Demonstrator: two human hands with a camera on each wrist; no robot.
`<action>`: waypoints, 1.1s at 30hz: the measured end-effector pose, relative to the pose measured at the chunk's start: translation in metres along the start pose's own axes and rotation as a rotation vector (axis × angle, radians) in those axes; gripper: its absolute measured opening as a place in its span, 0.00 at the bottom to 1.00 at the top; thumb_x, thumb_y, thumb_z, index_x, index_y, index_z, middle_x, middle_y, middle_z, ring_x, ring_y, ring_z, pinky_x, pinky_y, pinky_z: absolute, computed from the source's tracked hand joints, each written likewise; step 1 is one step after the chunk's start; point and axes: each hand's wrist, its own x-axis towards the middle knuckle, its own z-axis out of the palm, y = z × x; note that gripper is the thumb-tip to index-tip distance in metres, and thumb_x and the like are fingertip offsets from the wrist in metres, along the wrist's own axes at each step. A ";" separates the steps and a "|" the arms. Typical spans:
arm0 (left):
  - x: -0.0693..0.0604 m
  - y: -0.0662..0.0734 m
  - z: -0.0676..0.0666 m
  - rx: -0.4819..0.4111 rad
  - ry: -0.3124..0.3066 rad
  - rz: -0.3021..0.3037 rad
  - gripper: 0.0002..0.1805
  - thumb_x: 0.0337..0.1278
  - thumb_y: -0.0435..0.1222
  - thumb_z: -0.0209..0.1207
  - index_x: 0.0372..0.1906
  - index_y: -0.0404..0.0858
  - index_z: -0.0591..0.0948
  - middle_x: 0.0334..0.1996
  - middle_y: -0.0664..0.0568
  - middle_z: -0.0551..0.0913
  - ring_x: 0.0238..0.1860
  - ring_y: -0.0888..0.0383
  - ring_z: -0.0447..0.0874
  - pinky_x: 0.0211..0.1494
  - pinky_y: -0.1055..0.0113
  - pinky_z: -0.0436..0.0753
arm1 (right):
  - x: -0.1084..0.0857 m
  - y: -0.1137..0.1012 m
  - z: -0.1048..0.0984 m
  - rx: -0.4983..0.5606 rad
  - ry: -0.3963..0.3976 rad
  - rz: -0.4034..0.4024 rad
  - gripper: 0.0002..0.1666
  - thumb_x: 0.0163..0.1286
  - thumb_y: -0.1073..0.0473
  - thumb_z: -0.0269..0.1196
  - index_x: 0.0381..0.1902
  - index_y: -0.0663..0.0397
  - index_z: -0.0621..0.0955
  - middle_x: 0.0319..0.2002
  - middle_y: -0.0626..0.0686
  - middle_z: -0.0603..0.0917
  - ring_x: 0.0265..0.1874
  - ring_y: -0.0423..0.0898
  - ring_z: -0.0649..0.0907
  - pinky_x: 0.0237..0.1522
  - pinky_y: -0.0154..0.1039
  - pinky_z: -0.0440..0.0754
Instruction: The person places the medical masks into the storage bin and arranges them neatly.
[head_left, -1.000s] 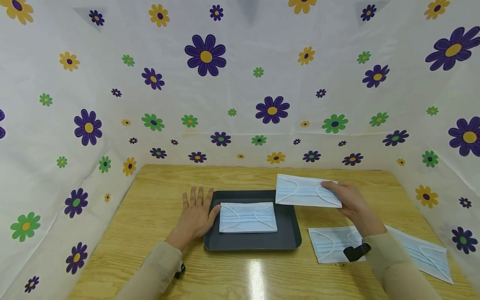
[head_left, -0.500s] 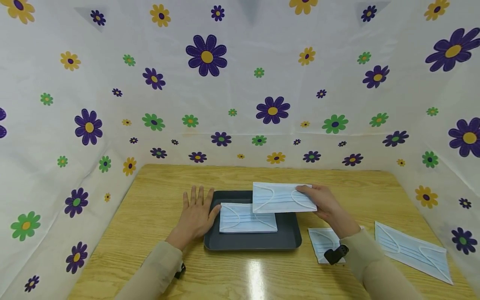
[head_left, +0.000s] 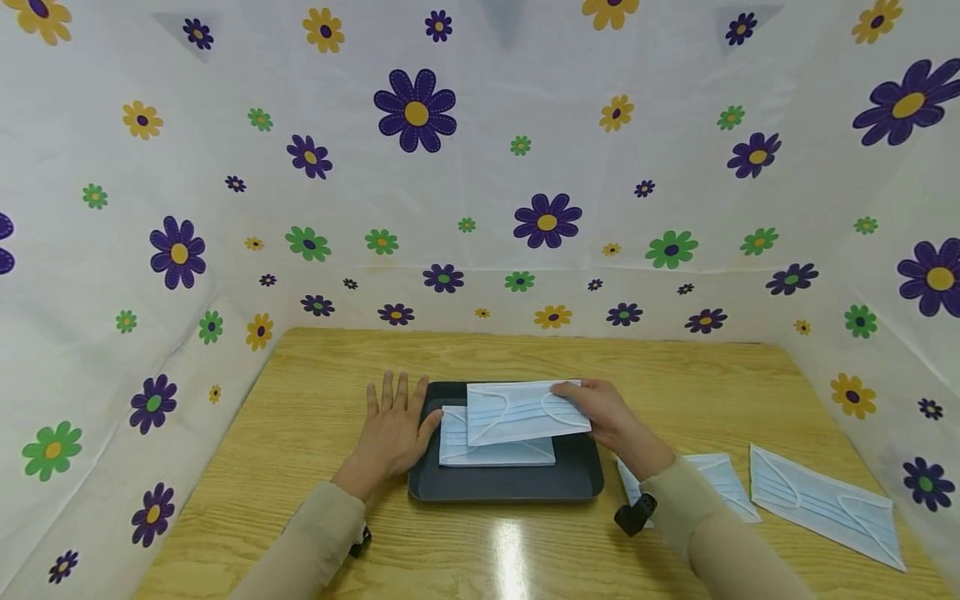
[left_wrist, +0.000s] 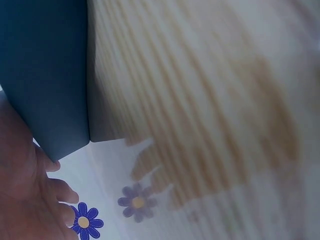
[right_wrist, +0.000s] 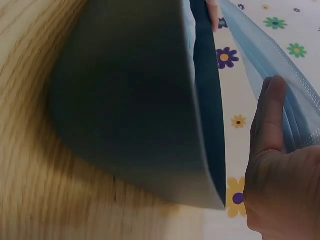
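Note:
In the head view the right hand (head_left: 611, 417) pinches a pale blue face mask (head_left: 517, 412) by its right end, holding it over the dark grey tray (head_left: 510, 490). Beneath it, more pale blue mask material (head_left: 457, 450) lies in the tray, partly covered. The left hand (head_left: 393, 433) lies with fingers spread at the tray's left edge, its thumb over the rim. The right wrist view shows the right hand (right_wrist: 285, 175) against the held mask (right_wrist: 295, 115), beside the tray wall (right_wrist: 135, 110). In the left wrist view the left hand (left_wrist: 30, 185) is by the tray (left_wrist: 45, 75).
Right of the tray, a mask (head_left: 720, 483) lies partly under the right forearm, and another mask (head_left: 828, 508) lies slanted farther right on the wooden table (head_left: 337, 358). White cloth (head_left: 465, 167) with printed flowers stands behind and at both sides.
The right hand has carried its mask leftward and slightly down, from the tray's upper right corner to above the mask in the tray. The left hand has stayed in place.

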 end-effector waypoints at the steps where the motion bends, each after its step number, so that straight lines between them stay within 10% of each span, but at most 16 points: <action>1: 0.000 0.000 0.000 0.002 -0.001 -0.001 0.41 0.84 0.60 0.38 0.86 0.41 0.52 0.84 0.30 0.49 0.86 0.31 0.38 0.83 0.30 0.37 | 0.001 0.001 0.003 0.000 0.002 -0.002 0.31 0.77 0.57 0.63 0.66 0.79 0.74 0.40 0.52 0.90 0.35 0.40 0.89 0.39 0.34 0.90; 33: 0.001 0.000 0.000 0.019 -0.016 -0.002 0.41 0.84 0.60 0.36 0.87 0.41 0.51 0.84 0.30 0.49 0.86 0.31 0.38 0.83 0.30 0.37 | 0.011 0.018 0.045 0.041 0.027 0.034 0.23 0.74 0.65 0.63 0.60 0.80 0.79 0.39 0.54 0.90 0.35 0.41 0.89 0.36 0.33 0.88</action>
